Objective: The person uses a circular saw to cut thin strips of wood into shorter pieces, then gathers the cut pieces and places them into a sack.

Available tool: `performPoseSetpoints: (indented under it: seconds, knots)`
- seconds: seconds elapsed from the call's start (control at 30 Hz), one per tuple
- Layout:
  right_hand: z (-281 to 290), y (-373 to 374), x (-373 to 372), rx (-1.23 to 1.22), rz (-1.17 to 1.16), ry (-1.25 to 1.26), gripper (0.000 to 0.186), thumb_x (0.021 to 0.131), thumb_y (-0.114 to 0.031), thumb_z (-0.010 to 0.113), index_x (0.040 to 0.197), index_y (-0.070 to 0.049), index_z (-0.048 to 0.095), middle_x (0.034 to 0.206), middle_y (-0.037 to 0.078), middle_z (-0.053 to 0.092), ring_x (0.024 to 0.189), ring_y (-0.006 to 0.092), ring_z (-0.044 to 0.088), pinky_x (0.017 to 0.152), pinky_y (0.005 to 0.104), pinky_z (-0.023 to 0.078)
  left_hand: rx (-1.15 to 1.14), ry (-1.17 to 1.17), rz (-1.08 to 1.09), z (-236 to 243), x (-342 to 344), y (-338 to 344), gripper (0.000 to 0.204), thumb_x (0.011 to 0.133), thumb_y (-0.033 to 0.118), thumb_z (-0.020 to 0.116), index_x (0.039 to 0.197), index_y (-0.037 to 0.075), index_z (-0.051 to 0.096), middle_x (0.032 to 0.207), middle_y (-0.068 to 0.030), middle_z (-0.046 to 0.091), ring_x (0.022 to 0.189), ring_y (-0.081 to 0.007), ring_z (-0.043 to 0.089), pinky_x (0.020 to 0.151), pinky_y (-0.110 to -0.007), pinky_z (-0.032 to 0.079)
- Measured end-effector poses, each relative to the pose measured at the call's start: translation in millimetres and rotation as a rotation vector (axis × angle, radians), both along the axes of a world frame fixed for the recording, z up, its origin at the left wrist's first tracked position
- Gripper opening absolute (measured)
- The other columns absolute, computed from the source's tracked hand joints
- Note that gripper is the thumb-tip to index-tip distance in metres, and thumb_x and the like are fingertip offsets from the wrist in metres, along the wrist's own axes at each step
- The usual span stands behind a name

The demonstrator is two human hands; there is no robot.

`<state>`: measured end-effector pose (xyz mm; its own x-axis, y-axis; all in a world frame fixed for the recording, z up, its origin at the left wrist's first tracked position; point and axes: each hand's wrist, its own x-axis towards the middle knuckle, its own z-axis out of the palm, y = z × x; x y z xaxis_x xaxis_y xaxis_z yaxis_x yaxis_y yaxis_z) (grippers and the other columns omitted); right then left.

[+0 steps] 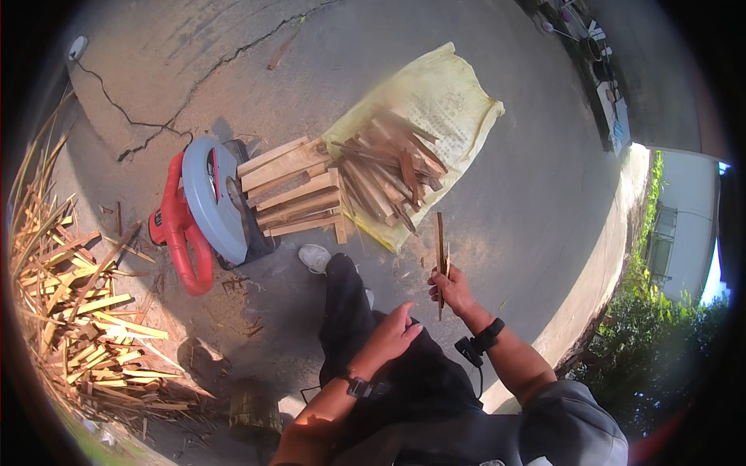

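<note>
My right hand (449, 289) is closed on thin wooden strips (439, 233), held upright above the concrete. My left hand (395, 332) is over my dark trouser leg, thumb apart from loosely bent fingers, with nothing visible in it. Ahead of my foot, a red-and-grey power saw (214, 198) stands with several pale boards (299, 210) beside its blade side. Right of those boards, a pile of split wood pieces (392, 167) lies on a pale yellow woven sack (454, 81).
A large heap of wood offcuts (101, 342) lies at the left. A black cord (109, 97) crosses the cracked concrete (233, 93). A stump-like object (252, 412) is near my left side. Assorted items (610, 109) line the upper right edge, with shrubs (645, 357) at the right.
</note>
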<state>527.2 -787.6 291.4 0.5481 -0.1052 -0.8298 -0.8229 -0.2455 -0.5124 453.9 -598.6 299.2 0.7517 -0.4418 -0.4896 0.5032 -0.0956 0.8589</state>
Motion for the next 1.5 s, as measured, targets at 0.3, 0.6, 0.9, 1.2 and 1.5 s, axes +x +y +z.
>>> performPoseSetpoints:
  seconds: [0.3,0.6,0.9,1.2,1.5]
  knots:
    - [-122.4,-124.5,222.6,-0.801,0.765,-0.261,0.033,0.074,-0.023,0.061,0.096,0.001,0.055,0.079,0.022,0.062,0.075,0.0355,0.062,0.069,0.0415,0.049,0.058,0.441,0.285,-98.2,72.5,9.2,0.035,0.088,0.016,0.052,0.119,0.002,0.045,0.080,-0.0036,0.055,0.071,-0.0114,0.051,0.065,-0.025,0.043]
    - [-247.0,-97.3,371.2,-0.556,1.036,-0.471,0.033,0.080,-0.020,0.059,0.102,0.001,0.046,0.094,0.026,0.056,0.090,0.0434,0.053,0.080,0.0460,0.043,0.047,0.634,0.865,-183.0,102.5,-63.3,0.022,0.088,0.005,0.050,0.110,0.003,0.048,0.068,0.0001,0.046,0.058,-0.0071,0.042,0.052,-0.021,0.035]
    - [-343.3,-99.5,362.9,-0.502,1.055,-0.490,0.052,0.072,-0.017,0.066,0.114,-0.005,0.037,0.105,0.026,0.053,0.092,0.0424,0.055,0.079,0.0453,0.045,0.131,0.559,0.620,-245.4,116.7,-155.5,0.028,0.085,0.010,0.055,0.110,0.003,0.047,0.069,0.0006,0.048,0.063,-0.0066,0.044,0.057,-0.022,0.038]
    - [-330.0,-113.8,372.9,-0.277,0.843,-0.456,0.052,0.071,-0.013,0.064,0.119,-0.008,0.045,0.096,0.023,0.060,0.091,0.0376,0.058,0.079,0.0395,0.047,0.095,0.535,0.642,-259.1,138.4,-151.9,0.026,0.084,0.008,0.055,0.109,0.004,0.049,0.068,0.0012,0.047,0.063,-0.0056,0.044,0.055,-0.022,0.037]
    - [-344.8,-152.6,366.2,-0.397,0.491,-0.549,0.056,0.071,-0.009,0.062,0.123,-0.006,0.042,0.100,0.021,0.060,0.094,0.0325,0.060,0.083,0.0365,0.046,0.104,0.631,0.713,-256.8,125.1,-147.6,0.026,0.085,0.007,0.054,0.109,0.003,0.048,0.065,0.0011,0.047,0.059,-0.0060,0.043,0.053,-0.022,0.037]
